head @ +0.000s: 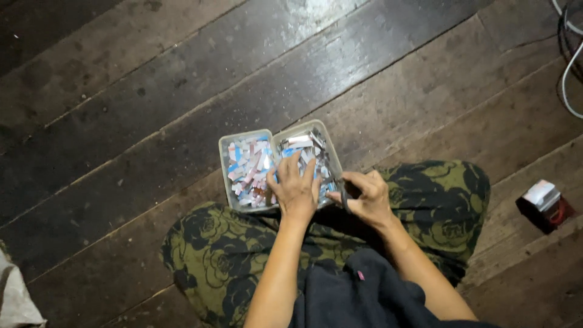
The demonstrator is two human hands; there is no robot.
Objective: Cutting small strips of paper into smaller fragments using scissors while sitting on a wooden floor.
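A view from above of a person seated on a dark wooden plank floor (152, 103), legs folded under green cloth with a black rose pattern. A clear plastic box (278, 164) with two compartments rests on the floor, touching the near knee. Both compartments are filled with small cut paper strips (249, 167) in pink, blue and white.

The left hand (296, 189) lies palm down over the box's right compartment, its fingers (294, 164) spread narrowly and resting on the strips; whether they grip any cannot be told.

The right hand (364, 197) sits just right of the box, fingers curled around a small pair of dark scissors (344, 195) whose tip points toward the left hand.

Well right of the box, a small red and white packet (545, 200) lies on the floor. Far beyond the box to the right, white cables (568, 73) curve along the frame's edge.
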